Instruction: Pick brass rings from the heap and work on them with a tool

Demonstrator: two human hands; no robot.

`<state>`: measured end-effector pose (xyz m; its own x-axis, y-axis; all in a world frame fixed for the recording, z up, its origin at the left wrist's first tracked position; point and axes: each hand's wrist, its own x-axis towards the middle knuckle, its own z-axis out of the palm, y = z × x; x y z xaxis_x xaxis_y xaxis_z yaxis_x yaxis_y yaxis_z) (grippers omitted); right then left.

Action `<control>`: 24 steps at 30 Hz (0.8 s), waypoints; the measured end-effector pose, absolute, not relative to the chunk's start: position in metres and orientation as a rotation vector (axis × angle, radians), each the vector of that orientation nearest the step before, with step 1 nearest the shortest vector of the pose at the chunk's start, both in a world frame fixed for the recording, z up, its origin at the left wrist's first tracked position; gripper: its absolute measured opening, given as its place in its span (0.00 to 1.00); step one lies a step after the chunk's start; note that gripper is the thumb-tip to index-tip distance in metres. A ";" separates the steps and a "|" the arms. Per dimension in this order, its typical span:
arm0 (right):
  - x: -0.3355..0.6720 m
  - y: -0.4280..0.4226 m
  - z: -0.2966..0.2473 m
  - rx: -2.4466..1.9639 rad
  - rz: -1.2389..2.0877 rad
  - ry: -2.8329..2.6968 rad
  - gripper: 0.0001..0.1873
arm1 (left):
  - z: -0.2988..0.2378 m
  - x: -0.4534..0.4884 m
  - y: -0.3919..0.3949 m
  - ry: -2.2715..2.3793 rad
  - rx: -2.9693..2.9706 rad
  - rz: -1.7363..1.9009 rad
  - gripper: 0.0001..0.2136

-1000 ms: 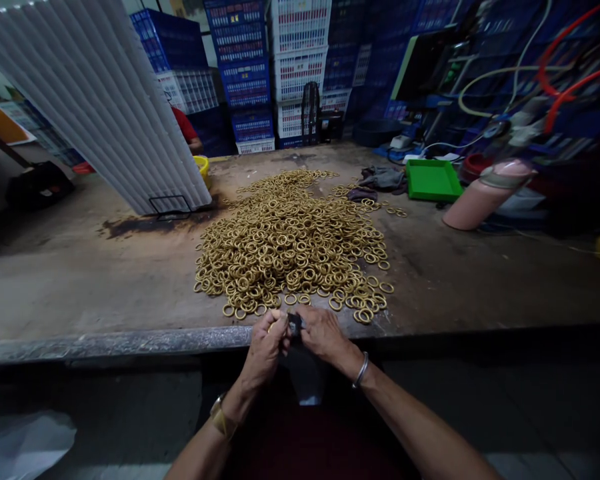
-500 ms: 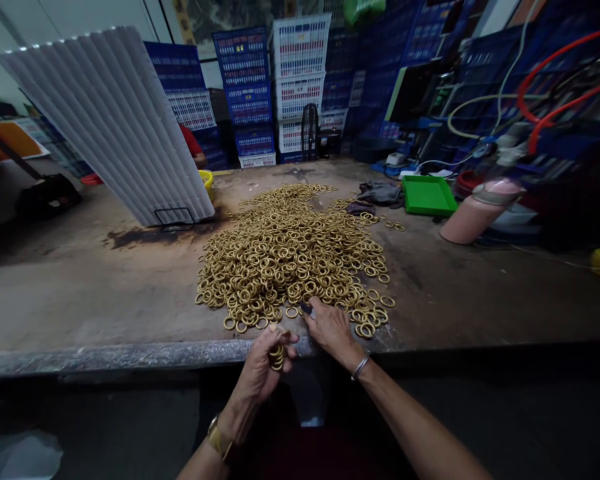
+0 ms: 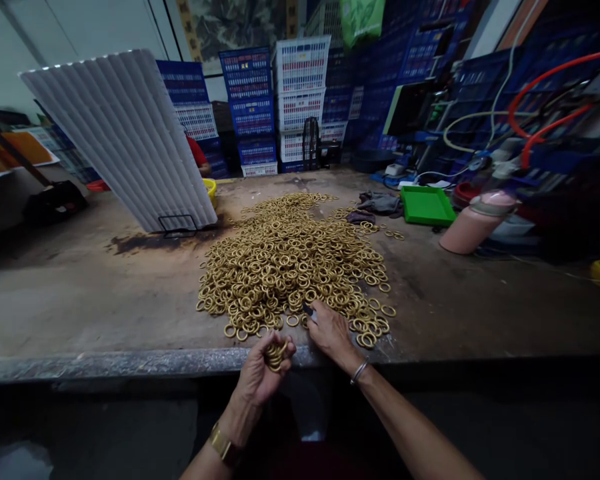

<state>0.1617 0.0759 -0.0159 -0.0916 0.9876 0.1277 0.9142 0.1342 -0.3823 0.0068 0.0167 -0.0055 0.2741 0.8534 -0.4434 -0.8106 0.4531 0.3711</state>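
Note:
A large heap of gold-coloured metal rings (image 3: 295, 253) is spread over the table. At the table's front edge, my left hand (image 3: 260, 373) curls its fingers round several gold-coloured rings (image 3: 275, 357), stacked loosely in the palm. My right hand (image 3: 333, 333) reaches to the near edge of the heap with fingers bent together. A small dark-tipped piece (image 3: 310, 312) shows at its thumb and forefinger; I cannot tell whether it is a tool or a finger cover. Beside it, a loose ring (image 3: 293, 321) lies flat between the two hands.
Left of the heap, a ribbed pale panel (image 3: 125, 147) leans on a wire stand (image 3: 177, 225). A green tray (image 3: 427, 205), dark cloth (image 3: 380, 203) and pink bottle (image 3: 475, 223) stand to the right. Stacked crates (image 3: 303, 87) line the back; a red sleeve (image 3: 196, 152) shows behind the panel.
The camera view has tilted slightly upward. My left fingers have closed further round the rings, and the ring at their tips now sits with the others. My right hand stays at the heap's edge.

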 end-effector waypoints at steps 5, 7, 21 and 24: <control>0.163 0.078 -0.020 -1.715 0.497 -1.911 0.08 | -0.006 0.006 0.022 0.647 0.061 1.133 0.05; 0.161 0.079 -0.018 -1.590 0.677 -1.800 0.07 | -0.005 0.006 0.023 0.666 0.091 1.139 0.05; 0.152 0.061 -0.002 -1.193 1.629 -1.065 0.12 | 0.000 0.019 0.022 0.924 0.522 1.180 0.18; 0.150 0.060 -0.004 -1.158 1.696 -1.046 0.14 | -0.002 0.022 0.020 0.924 0.556 1.177 0.18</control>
<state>0.1503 0.0600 -0.0041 -0.2482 0.9274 -0.2800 -0.1657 -0.3254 -0.9309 0.0222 0.0201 -0.0019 0.0991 0.9437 -0.3155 -0.5303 0.3184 0.7857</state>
